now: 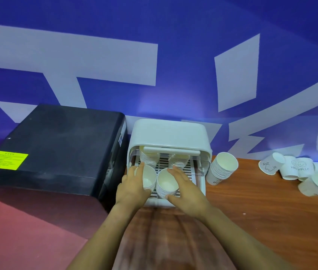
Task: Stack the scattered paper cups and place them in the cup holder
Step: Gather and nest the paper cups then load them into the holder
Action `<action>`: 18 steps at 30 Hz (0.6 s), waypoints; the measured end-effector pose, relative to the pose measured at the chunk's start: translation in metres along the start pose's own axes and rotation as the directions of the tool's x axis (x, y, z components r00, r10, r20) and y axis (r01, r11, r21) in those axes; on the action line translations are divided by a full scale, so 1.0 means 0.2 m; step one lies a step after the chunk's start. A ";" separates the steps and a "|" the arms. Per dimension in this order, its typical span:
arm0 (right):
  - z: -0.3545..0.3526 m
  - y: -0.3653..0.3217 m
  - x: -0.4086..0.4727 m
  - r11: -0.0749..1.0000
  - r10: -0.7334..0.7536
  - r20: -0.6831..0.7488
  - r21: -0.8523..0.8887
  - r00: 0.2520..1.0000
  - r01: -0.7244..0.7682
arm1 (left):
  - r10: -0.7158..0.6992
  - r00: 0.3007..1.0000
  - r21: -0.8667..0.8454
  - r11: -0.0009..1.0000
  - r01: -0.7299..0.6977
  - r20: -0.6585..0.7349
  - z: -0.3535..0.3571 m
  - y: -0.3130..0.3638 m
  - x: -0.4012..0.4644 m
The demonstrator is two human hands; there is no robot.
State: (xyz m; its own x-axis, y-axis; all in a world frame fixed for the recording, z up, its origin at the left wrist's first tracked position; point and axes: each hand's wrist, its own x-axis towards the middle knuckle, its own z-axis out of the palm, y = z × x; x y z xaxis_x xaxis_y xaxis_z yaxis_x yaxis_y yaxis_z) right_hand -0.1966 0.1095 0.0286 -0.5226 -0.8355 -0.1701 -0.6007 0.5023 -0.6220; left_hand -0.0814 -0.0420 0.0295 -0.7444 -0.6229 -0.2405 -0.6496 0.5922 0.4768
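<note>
- Four stacks of paper cups sit inside the white cup holder, on its slatted tray: two far ones under the raised lid and two near ones, the left near stack and the right near stack.
- The left hand wraps the left near stack, thumb over its rim and fingers curled round its side.
- The right hand cups the right near stack with fingers mostly straight and spread, palm against its right side; whether it truly grips I cannot tell.
- The step in hand looks like seating these two stacks in the near slots of the tray.
- Another stack leans just right of the holder on the wooden table, and loose cups lie scattered far to the right.
- Next, I judge, both hands must let go without tipping the stacks, then reach right to gather and nest the loose cups.
- A black box stands left of the holder.
</note>
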 end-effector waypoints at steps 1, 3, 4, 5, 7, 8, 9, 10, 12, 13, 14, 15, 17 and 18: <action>-0.01 0.00 -0.01 1.000 0.005 0.015 -0.011 1.000 -0.004 | -0.005 1.000 0.005 1.000 0.005 0.003 -0.01 0.00 -0.01; -0.03 0.01 -0.03 1.000 0.015 0.026 -0.022 1.000 -0.015 | -0.018 1.000 0.004 1.000 0.018 0.000 -0.03 0.02 -0.04; -0.05 0.01 -0.05 1.000 0.020 0.017 -0.016 1.000 -0.019 | -0.015 1.000 -0.001 1.000 0.015 -0.012 -0.04 0.03 -0.06; -0.06 0.02 -0.07 1.000 0.022 0.003 -0.003 1.000 -0.022 | -0.005 1.000 -0.010 1.000 0.004 -0.031 -0.05 0.04 -0.09; -0.10 0.03 -0.14 0.999 0.024 -0.033 0.027 0.999 -0.023 | 0.044 0.996 -0.036 0.998 -0.047 -0.076 -0.07 0.08 -0.15; -0.12 0.05 -0.18 0.999 0.033 -0.048 0.029 0.998 -0.031 | 0.077 0.992 -0.050 0.995 -0.082 -0.097 -0.08 0.11 -0.18; -0.14 0.06 -0.23 0.999 0.048 -0.060 0.026 0.997 -0.046 | 0.107 0.987 -0.061 0.991 -0.115 -0.116 -0.08 0.14 -0.21; -0.16 0.09 -0.28 0.997 0.071 -0.063 0.028 0.995 -0.069 | 0.134 0.982 -0.068 0.987 -0.144 -0.130 -0.07 0.17 -0.24; -0.20 0.14 -0.37 0.992 0.120 -0.050 0.033 0.991 -0.119 | 0.173 0.977 -0.077 0.980 -0.183 -0.122 -0.03 0.24 -0.29; -0.22 0.17 -0.42 0.990 0.143 -0.041 0.028 0.989 -0.141 | 0.190 0.977 -0.085 0.976 -0.199 -0.096 0.00 0.28 -0.31; -0.25 0.21 -0.47 0.987 0.162 -0.038 0.019 0.986 -0.161 | 0.214 0.974 -0.095 0.971 -0.220 -0.070 0.03 0.33 -0.33; -0.27 0.24 -0.52 0.983 0.182 -0.035 0.011 0.983 -0.182 | 0.237 0.971 -0.108 0.965 -0.240 -0.040 0.08 0.37 -0.35; -0.32 0.30 -0.61 0.976 0.217 -0.039 0.018 0.975 -0.217 | 0.255 0.966 -0.142 0.958 -0.248 0.034 0.17 0.46 -0.40; -0.35 0.34 -0.66 0.974 0.228 -0.043 0.029 0.973 -0.227 | 0.254 0.964 -0.165 0.957 -0.239 0.075 0.21 0.51 -0.42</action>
State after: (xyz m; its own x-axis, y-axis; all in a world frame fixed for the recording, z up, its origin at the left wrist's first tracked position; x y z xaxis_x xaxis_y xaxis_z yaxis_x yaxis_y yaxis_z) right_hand -0.2108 0.2686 0.0616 -0.6713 -0.6887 -0.2740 -0.4486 0.6718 -0.5894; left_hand -0.0910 0.0921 0.0631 -0.8944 -0.4118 -0.1744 -0.4181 0.6316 0.6529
